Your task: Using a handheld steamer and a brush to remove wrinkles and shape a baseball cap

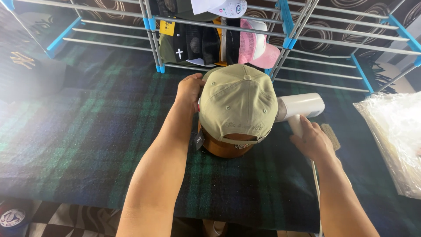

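The left hand (189, 90) curls its fingers around the left side of a beige cap (239, 103) sitting on a brown form (223, 147) mid-table. The right hand (312, 140) grips the handle of a white steamer (300, 106) touching the cap's right side, above the plaid cloth (96, 131).

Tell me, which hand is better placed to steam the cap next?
Probably the right hand. It grips the handle of the white steamer, whose head sits right beside the beige cap. The left hand is busy holding the cap's other side on its brown stand.
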